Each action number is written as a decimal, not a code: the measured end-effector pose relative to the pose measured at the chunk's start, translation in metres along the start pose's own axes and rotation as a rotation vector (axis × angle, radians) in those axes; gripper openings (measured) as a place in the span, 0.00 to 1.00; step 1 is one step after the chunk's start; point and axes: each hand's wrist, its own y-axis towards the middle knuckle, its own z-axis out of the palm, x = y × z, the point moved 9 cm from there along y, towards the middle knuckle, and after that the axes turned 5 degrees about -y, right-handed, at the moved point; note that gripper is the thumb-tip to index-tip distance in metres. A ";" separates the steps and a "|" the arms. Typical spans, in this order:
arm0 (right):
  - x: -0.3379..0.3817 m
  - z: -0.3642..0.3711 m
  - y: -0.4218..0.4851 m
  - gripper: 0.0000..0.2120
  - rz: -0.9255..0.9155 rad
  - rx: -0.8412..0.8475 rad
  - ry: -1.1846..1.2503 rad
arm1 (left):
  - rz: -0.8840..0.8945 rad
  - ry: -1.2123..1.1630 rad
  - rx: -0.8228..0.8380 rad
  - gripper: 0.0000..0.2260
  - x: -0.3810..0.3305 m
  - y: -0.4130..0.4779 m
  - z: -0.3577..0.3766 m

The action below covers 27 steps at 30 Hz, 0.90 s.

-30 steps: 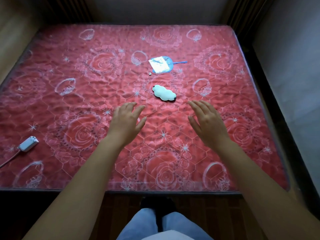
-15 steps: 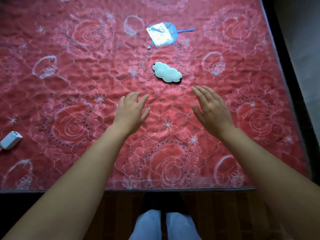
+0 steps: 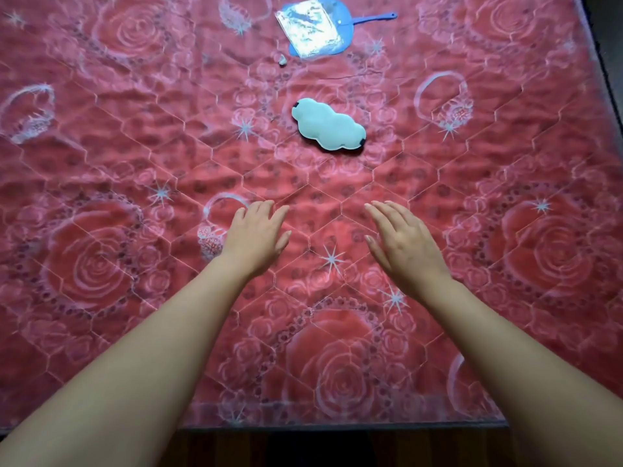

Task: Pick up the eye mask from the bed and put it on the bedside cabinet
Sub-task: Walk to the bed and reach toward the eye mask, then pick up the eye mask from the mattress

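A pale, cloud-shaped eye mask (image 3: 327, 128) with dark strap ends lies flat on the red rose-patterned bed (image 3: 101, 156), a little beyond both hands. My left hand (image 3: 257, 235) hovers palm down, fingers apart, below and left of the mask. My right hand (image 3: 403, 242) is stretched out beside it, also palm down and holding nothing, below and right of the mask. Neither hand touches the mask. No bedside cabinet is in view.
A blue hand fan (image 3: 323, 26) with a shiny silver packet (image 3: 307, 26) lying on it sits farther up the bed. A small grey bit (image 3: 282, 60) lies near it. The bed's near edge (image 3: 337, 426) meets a dark wooden floor.
The view has moved closer over the bed and both hands have reached farther forward toward the mask. The white charger at the left has left the view.
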 end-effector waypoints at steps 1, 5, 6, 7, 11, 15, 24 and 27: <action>-0.003 0.006 0.008 0.22 -0.006 -0.003 -0.006 | -0.013 -0.006 0.012 0.23 0.006 0.011 0.008; -0.016 0.041 0.043 0.22 -0.010 0.008 -0.013 | -0.146 -0.066 0.135 0.26 0.039 0.051 0.058; -0.019 0.051 0.052 0.23 -0.010 0.019 -0.017 | -0.186 -0.079 0.177 0.29 0.047 0.060 0.073; -0.024 0.060 0.061 0.23 -0.005 0.026 -0.022 | -0.223 -0.096 0.217 0.33 0.054 0.068 0.086; -0.041 0.085 0.092 0.23 0.059 0.007 0.007 | -0.275 -0.150 0.276 0.43 0.063 0.102 0.123; -0.055 0.108 0.119 0.22 0.128 0.029 0.083 | -0.283 -0.128 0.332 0.47 0.064 0.125 0.141; -0.110 0.129 0.183 0.20 0.526 -0.112 0.489 | -0.355 -0.065 0.351 0.48 0.071 0.136 0.172; -0.131 0.140 0.197 0.22 0.743 -0.185 0.679 | -0.352 -0.080 0.339 0.49 0.072 0.136 0.178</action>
